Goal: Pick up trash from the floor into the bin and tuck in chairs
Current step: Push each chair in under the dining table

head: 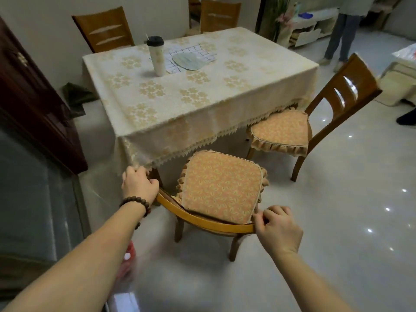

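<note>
A wooden chair (209, 222) with an orange patterned cushion stands in front of me, its seat facing the table (202, 91) and just outside the tablecloth's fringe. My left hand (139, 186) grips the left end of its curved backrest. My right hand (278, 229) grips the right end of the same backrest. A second cushioned chair (315, 122) stands at the table's right side, angled, with its seat partly under the cloth.
Two more chairs (105, 30) stand at the table's far side. A tumbler (156, 56) and a fan lie on the table. A dark door (33, 104) is at left, a person (344, 32) stands at back right, a red blurred object (127, 262) lies below my left arm.
</note>
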Tool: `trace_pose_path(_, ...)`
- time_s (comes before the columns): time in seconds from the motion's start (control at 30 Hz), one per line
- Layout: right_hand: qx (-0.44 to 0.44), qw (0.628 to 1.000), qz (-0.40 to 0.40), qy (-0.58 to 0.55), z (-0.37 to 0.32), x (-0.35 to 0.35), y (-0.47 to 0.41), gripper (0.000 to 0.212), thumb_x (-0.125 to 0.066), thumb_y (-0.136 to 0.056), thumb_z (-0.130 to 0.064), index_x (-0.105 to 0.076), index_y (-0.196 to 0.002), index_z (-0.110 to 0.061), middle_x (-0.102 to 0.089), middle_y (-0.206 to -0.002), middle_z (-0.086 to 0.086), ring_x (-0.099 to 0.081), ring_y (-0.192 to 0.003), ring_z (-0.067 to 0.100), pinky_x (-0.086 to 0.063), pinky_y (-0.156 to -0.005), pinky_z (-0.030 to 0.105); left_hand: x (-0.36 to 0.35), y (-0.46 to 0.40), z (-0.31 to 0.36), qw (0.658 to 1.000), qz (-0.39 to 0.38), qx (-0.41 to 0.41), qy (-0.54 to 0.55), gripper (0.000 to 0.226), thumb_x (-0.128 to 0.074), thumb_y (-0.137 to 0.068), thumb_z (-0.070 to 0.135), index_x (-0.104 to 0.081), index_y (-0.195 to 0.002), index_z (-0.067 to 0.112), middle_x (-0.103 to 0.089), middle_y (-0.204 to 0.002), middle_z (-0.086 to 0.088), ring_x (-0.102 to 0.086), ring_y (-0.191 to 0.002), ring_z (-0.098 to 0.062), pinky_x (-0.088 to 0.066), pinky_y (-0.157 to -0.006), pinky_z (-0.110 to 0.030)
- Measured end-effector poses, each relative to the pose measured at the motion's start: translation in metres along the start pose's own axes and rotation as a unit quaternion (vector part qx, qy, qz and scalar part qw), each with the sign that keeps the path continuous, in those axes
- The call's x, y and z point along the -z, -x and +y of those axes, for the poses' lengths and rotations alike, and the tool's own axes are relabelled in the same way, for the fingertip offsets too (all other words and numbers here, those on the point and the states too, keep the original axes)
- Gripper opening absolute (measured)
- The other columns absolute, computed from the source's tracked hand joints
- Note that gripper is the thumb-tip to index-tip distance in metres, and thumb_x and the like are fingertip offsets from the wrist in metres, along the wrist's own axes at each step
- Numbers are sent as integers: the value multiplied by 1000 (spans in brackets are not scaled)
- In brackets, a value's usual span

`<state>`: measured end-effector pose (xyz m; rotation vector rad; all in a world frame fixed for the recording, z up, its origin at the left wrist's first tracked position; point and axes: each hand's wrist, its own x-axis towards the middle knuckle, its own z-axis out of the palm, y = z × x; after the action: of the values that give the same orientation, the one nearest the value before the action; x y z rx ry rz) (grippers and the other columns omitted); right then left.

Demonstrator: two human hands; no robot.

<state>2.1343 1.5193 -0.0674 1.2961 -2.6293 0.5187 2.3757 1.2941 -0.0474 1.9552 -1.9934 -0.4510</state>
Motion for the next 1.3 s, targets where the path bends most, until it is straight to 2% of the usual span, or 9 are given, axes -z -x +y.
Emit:
trace_pose_path(0.2,72,996,-42,-15,69,6,-26,21,-63,-80,-35,-71,-63,-25,-65,-72,-12,-54,-80,13,-40,-45,23,-15,76,26,997,35,66,18,24,-61,-84,24,-58,-104,12,-47,-111,-12,-44,-109,-30,-47,-88,-45)
trace_pose_path(0.4,139,988,-70,-19,110,4,-61,29,-52,-83,-40,-72,-68,-25,-64,-71,-10,-54,-80,14,-45,-47,27,-23,125,52,992,69,107,3,23,-60,-83,25,-61,-102,11,-47,-108,-13,-45,-105,-32,-42,-83,-42)
trace_pose_path(0.5,171,983,-66,-21,123,4,-85,38,-43,-86,-43,-72,-69,-25,-63,-70,-10,-53,-78,14,-41,-48,25,-30,138,65,990,79,117,1,22,-60,-83,26,-60,-99,11,-46,-106,-12,-44,-104,-31,-39,-77,-39)
trace_pose_path(0.6,204,976,-72,-20,136,1,-109,35,-47,-87,-40,-73,-69,-26,-62,-68,-10,-51,-76,13,-35,-49,22,-42,145,78,988,94,122,-7,22,-59,-83,27,-58,-99,12,-45,-108,-12,-43,-104,-31,-39,-77,-39)
trace_pose_path(0.77,245,967,-63,-17,163,-13,-147,43,-38,-85,-44,-72,-66,-27,-61,-68,-11,-53,-76,12,-42,-48,24,-73,145,102,977,166,127,48,15,-64,-74,14,-58,-86,7,-45,-100,-14,-44,-95,-34,-45,-79,-45)
trace_pose_path(0.87,257,965,-55,-25,176,-16,-167,46,-35,-85,-45,-71,-64,-26,-60,-67,-10,-53,-75,12,-41,-48,23,-87,149,123,968,206,126,76,14,-63,-74,8,-58,-87,4,-45,-102,-16,-44,-93,-34,-43,-74,-43)
trace_pose_path(1.03,277,958,-68,-36,190,-19,-195,47,-33,-85,-46,-70,-65,-26,-58,-66,-10,-51,-75,13,-42,-48,25,-96,153,150,960,224,144,87,15,-63,-75,6,-58,-89,4,-46,-105,-18,-46,-95,-35,-40,-72,-40)
trace_pose_path(1.13,286,955,-73,-27,198,-22,-210,43,-37,-85,-45,-70,-65,-26,-58,-67,-10,-51,-76,13,-41,-48,24,-101,156,165,958,224,159,82,14,-63,-75,5,-59,-89,4,-46,-105,-18,-46,-94,-34,-38,-72,-37)
trace_pose_path(1.3,315,945,-90,-15,219,-21,-240,25,-55,-86,-34,-72,-71,-23,-60,-71,-7,-51,-79,15,-31,-52,22,-113,170,194,954,223,187,69,15,-63,-77,11,-59,-90,5,-46,-105,-17,-44,-96,-34,-35,-74,-37)
